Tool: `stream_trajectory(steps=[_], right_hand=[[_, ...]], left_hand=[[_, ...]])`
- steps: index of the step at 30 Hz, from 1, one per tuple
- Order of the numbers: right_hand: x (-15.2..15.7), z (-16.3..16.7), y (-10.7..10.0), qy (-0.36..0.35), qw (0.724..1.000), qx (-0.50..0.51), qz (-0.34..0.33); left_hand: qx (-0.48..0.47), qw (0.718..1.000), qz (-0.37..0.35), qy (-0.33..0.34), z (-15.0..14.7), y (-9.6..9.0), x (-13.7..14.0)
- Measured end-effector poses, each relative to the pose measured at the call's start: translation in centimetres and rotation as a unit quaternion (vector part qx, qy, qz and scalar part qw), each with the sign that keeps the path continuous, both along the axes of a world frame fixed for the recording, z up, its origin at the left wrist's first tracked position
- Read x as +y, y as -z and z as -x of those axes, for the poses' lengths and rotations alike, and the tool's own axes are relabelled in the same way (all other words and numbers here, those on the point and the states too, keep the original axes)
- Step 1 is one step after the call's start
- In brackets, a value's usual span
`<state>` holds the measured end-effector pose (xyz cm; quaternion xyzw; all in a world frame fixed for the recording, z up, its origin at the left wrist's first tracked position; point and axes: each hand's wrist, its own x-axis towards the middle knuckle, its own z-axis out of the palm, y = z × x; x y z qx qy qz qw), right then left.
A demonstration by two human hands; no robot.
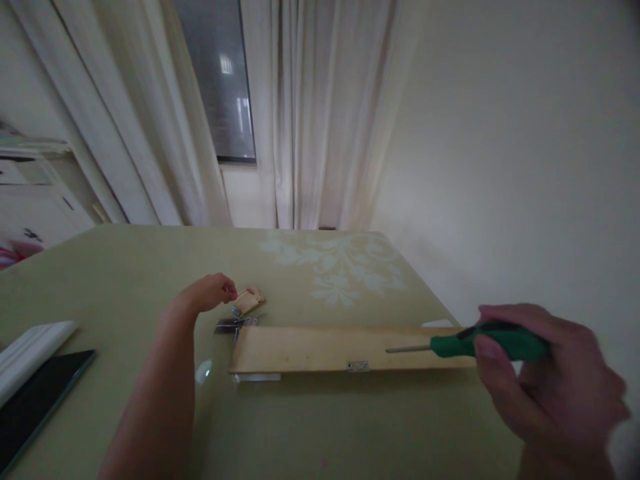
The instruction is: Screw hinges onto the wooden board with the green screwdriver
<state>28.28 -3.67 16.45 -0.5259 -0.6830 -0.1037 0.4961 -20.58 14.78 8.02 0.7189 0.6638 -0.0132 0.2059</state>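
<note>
A screwdriver (493,341) with a green handle and a thin metal shaft is gripped in my right hand (565,387). Its tip points left, over a long pale wooden board (300,347). A small metal hinge or plate (358,366) sits at the board's near edge. Past the board's left end, my left hand (216,291) has its fingers pinched together beside a small tan packet or wooden piece (249,301). What those fingers hold, if anything, is too small to make out. Close by lie small metal parts and a dark flat piece (227,326).
The board rests on a pale green table (150,267) with a white floral pattern. At the left edge lie a white object (37,353) and a dark tablet-like slab (45,400). Behind stand curtains (320,113), a window (225,80) and a white cabinet (40,200); a wall borders the right.
</note>
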Motion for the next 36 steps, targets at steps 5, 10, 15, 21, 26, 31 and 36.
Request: stream_trajectory(steps=[5,10,15,21,26,31,36], right_hand=[[-1.7,0.3,3.4,0.065,0.998,0.002,0.025],[-4.0,-0.6,6.1,0.128,0.989,0.039,0.058],[-5.2,-0.8,6.3,0.181,0.982,0.036,0.042],[-4.0,0.0,5.9,0.118,0.993,0.024,-0.004],[-1.8,2.1,4.7,0.026,0.998,-0.058,-0.016],[0.2,3.7,4.8,-0.031,0.995,-0.092,-0.011],[0.6,4.1,5.0,-0.055,0.994,-0.089,0.011]], left_hand=[[-0.004,1.000,0.009,-0.016,1.4,2.5,0.8],[-0.002,1.000,0.012,-0.021,1.4,3.6,1.5],[0.004,0.999,0.009,-0.030,0.7,3.8,1.5],[0.011,0.999,-0.021,-0.027,0.1,1.1,0.9],[-0.087,0.974,-0.189,0.086,-7.7,-3.3,-1.2],[-0.227,0.884,-0.157,0.378,-19.4,-2.1,-5.7],[-0.151,0.883,-0.150,0.419,-23.7,2.6,-7.3]])
